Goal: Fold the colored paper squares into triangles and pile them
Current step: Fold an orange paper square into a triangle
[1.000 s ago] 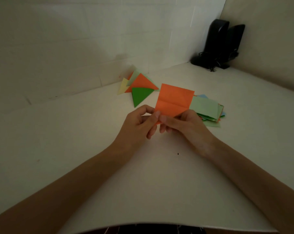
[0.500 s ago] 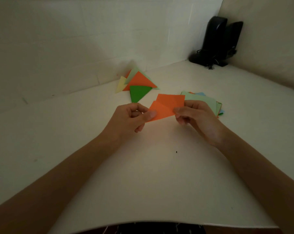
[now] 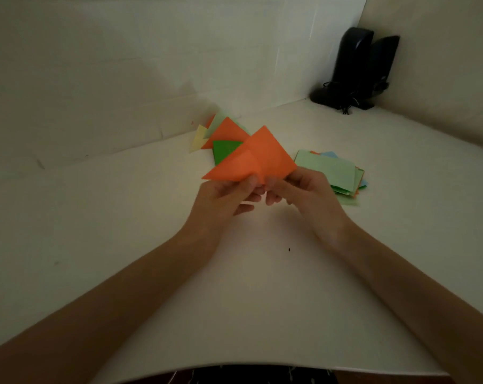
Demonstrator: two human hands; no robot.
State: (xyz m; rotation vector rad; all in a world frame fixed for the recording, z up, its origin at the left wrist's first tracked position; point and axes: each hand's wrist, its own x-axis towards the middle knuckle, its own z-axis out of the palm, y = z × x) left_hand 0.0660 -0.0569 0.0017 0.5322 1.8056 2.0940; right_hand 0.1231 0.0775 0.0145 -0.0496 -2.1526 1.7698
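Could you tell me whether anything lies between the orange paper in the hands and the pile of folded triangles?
Nothing visible does. The left hand and right hand pinch the orange paper just in front of the triangle pile, overlapping it in view; the stack of squares lies off to the right.

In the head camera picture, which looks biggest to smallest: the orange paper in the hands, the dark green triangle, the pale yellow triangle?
1. orange paper, largest, but held nearer the camera
2. dark green triangle, partly hidden behind it
3. pale yellow triangle, partly covered, so its rank is unsure
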